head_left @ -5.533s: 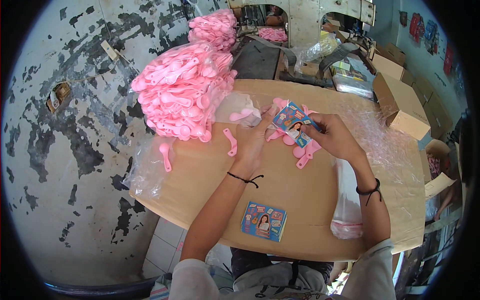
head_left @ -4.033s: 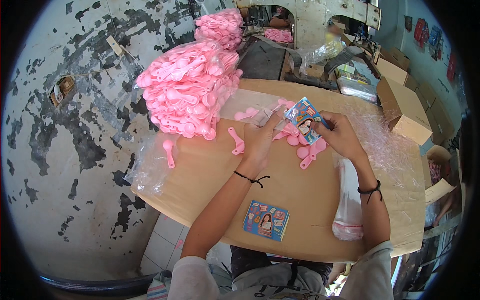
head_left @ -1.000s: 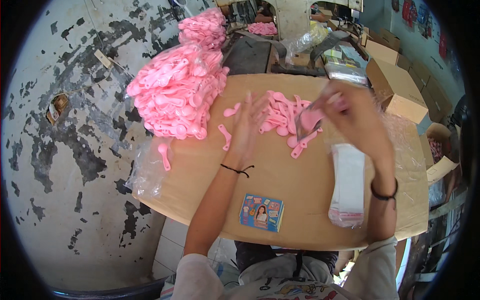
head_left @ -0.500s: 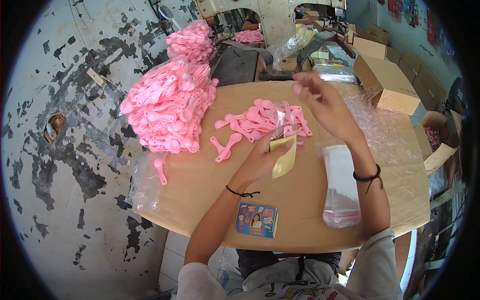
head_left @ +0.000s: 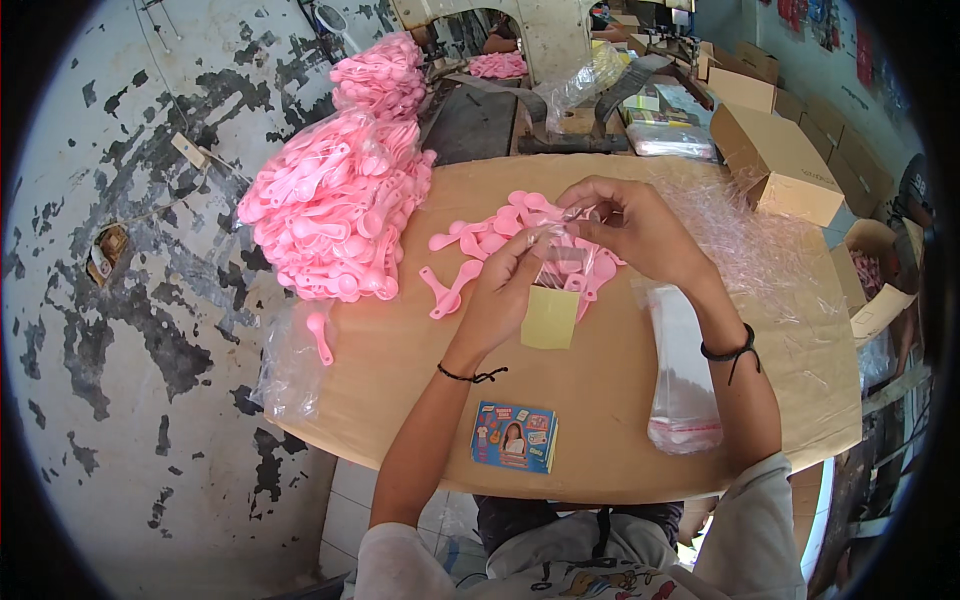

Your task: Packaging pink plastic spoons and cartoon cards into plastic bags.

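Observation:
My left hand (head_left: 508, 282) is closed on one edge of a small clear plastic bag (head_left: 556, 248). A pale yellow card (head_left: 549, 318) sits at the bag's lower end. At the top of the bag, my right hand (head_left: 640, 228) has its fingers pinched on the plastic. Behind and beneath the bag lies a loose heap of pink plastic spoons (head_left: 482, 238), partly covered by my hands. Two more spoons (head_left: 452, 291) lie crossed, left of my left hand. Nearer my body is a stack of blue printed cards (head_left: 514, 437). A pile of flat clear bags (head_left: 684, 370) lies by my right forearm.
Large clear sacks of pink spoons (head_left: 335, 205) stand at the table's left side. One single spoon (head_left: 321, 338) rests beside crumpled plastic (head_left: 290, 365). Loose clear wrap (head_left: 735, 235) spreads at the right, near an open cardboard box (head_left: 775, 160). A sewing machine (head_left: 550, 40) stands behind.
My right hand has come down and left from the air and now pinches the top of the bag. The bag and yellow card have turned upright, the card facing me.

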`<state>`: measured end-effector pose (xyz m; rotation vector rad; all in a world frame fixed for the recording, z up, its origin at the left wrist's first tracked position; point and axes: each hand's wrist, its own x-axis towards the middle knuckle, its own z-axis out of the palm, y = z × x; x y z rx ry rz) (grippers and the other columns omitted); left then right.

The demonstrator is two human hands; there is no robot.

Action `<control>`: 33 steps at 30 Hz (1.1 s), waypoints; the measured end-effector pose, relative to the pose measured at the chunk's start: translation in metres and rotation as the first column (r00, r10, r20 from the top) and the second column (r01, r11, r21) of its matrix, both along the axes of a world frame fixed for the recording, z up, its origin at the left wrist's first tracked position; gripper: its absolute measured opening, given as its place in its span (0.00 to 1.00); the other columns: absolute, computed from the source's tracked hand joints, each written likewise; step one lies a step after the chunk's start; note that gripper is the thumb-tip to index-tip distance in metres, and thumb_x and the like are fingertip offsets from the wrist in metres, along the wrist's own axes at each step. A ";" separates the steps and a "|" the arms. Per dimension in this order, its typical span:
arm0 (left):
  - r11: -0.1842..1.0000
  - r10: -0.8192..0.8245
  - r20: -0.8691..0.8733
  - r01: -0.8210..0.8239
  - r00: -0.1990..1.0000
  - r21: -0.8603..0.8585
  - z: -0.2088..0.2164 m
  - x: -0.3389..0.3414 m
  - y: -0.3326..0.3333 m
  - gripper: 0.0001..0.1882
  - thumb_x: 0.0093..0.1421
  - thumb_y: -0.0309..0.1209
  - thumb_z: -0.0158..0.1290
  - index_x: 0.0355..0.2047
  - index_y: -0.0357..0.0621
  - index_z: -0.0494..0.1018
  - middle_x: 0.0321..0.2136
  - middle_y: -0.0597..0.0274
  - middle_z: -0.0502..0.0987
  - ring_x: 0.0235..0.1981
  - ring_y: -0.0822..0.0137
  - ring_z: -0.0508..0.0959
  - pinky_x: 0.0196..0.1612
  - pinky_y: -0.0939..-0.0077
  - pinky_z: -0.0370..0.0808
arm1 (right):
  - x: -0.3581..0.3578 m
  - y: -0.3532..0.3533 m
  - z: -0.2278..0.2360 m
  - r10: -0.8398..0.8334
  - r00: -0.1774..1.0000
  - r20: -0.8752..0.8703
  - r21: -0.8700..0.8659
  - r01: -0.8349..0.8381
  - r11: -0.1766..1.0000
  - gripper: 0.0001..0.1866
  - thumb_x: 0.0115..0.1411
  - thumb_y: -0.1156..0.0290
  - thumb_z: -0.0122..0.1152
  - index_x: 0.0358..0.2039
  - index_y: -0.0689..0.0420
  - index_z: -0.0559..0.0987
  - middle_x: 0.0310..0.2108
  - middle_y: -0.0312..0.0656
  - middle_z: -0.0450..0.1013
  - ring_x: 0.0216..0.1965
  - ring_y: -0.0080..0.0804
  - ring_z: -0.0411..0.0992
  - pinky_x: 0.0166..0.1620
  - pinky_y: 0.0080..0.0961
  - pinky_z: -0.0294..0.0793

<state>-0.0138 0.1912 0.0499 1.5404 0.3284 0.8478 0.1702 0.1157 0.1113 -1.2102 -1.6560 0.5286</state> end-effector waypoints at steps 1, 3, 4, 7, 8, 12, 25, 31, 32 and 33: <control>1.000 0.002 0.001 -0.002 1.000 0.000 0.000 -0.001 0.001 0.17 0.71 0.33 0.41 0.53 0.35 0.69 0.36 0.67 0.76 0.31 0.82 0.72 0.33 0.85 0.70 | -0.003 -0.004 0.007 -0.057 0.997 0.060 -0.033 0.059 0.998 0.12 0.56 0.78 0.62 0.42 0.63 0.78 0.35 0.39 0.77 0.32 0.25 0.72 0.38 0.23 0.73; 0.968 0.191 -0.054 -0.179 0.980 0.174 0.000 -0.004 0.001 0.16 0.70 0.32 0.42 0.51 0.34 0.70 0.31 0.69 0.74 0.26 0.82 0.66 0.27 0.84 0.65 | -0.010 -0.005 0.008 -0.109 0.987 0.122 -0.062 0.117 0.991 0.13 0.55 0.78 0.63 0.42 0.62 0.78 0.36 0.39 0.77 0.34 0.29 0.73 0.40 0.25 0.73; 0.968 0.191 -0.054 -0.179 0.980 0.174 0.000 -0.004 0.001 0.16 0.70 0.32 0.42 0.51 0.34 0.70 0.31 0.69 0.74 0.26 0.82 0.66 0.27 0.84 0.65 | -0.013 -0.004 0.004 -0.207 0.948 0.243 0.158 0.172 0.972 0.13 0.54 0.77 0.63 0.41 0.61 0.79 0.36 0.40 0.76 0.37 0.33 0.72 0.42 0.28 0.73; 0.945 0.253 -0.023 -0.242 0.967 0.220 0.003 -0.004 -0.003 0.15 0.70 0.30 0.41 0.49 0.33 0.70 0.27 0.70 0.71 0.23 0.82 0.62 0.24 0.82 0.61 | -0.023 -0.006 0.001 -0.336 0.852 0.401 0.382 0.177 0.907 0.13 0.52 0.75 0.64 0.39 0.58 0.81 0.36 0.41 0.75 0.42 0.40 0.71 0.47 0.33 0.72; 0.914 0.289 -0.076 -0.251 0.954 0.318 0.008 -0.006 -0.006 0.14 0.69 0.29 0.41 0.49 0.33 0.70 0.25 0.68 0.72 0.22 0.81 0.63 0.24 0.81 0.61 | -0.025 -0.006 -0.001 -0.348 0.814 0.466 0.390 0.164 0.906 0.12 0.51 0.73 0.64 0.38 0.57 0.82 0.37 0.41 0.75 0.44 0.42 0.70 0.49 0.35 0.71; 0.833 0.362 -0.185 -0.227 0.914 0.505 0.011 -0.010 -0.008 0.13 0.67 0.26 0.42 0.47 0.35 0.70 0.20 0.56 0.74 0.18 0.70 0.71 0.22 0.73 0.64 | -0.022 -0.001 -0.009 -0.360 0.780 0.512 0.395 0.158 0.905 0.11 0.52 0.71 0.64 0.36 0.57 0.82 0.38 0.40 0.76 0.43 0.40 0.70 0.49 0.35 0.71; 0.755 0.341 -0.227 -0.123 0.912 0.644 0.001 -0.004 -0.007 0.11 0.67 0.26 0.42 0.44 0.32 0.70 0.17 0.51 0.72 0.14 0.64 0.70 0.21 0.71 0.64 | -0.015 0.007 -0.020 -0.271 0.839 0.472 0.234 0.177 0.956 0.07 0.51 0.70 0.64 0.29 0.59 0.81 0.26 0.45 0.76 0.32 0.43 0.72 0.40 0.35 0.73; 0.983 0.160 0.014 -0.161 0.987 0.089 0.009 0.002 -0.020 0.16 0.72 0.32 0.37 0.51 0.36 0.69 0.37 0.65 0.76 0.28 0.78 0.75 0.33 0.84 0.73 | 0.022 0.006 0.000 -0.385 0.920 0.072 0.361 0.336 0.870 0.08 0.56 0.69 0.60 0.31 0.62 0.79 0.22 0.41 0.74 0.25 0.30 0.71 0.30 0.26 0.71; 0.981 0.168 0.024 -0.170 0.985 0.093 0.007 0.001 -0.018 0.16 0.72 0.32 0.37 0.51 0.36 0.69 0.37 0.65 0.76 0.28 0.78 0.75 0.33 0.84 0.73 | 0.037 0.000 0.009 -0.348 0.937 -0.024 0.381 0.331 0.863 0.09 0.58 0.69 0.58 0.32 0.63 0.79 0.21 0.37 0.73 0.23 0.24 0.70 0.28 0.23 0.69; 0.978 0.169 0.046 -0.173 0.985 0.118 0.003 0.000 -0.013 0.16 0.72 0.33 0.38 0.51 0.36 0.69 0.37 0.65 0.76 0.30 0.79 0.75 0.33 0.84 0.73 | 0.047 -0.014 0.022 -0.258 0.965 -0.054 0.244 0.263 0.933 0.10 0.59 0.68 0.57 0.33 0.63 0.79 0.22 0.35 0.72 0.23 0.21 0.68 0.28 0.21 0.68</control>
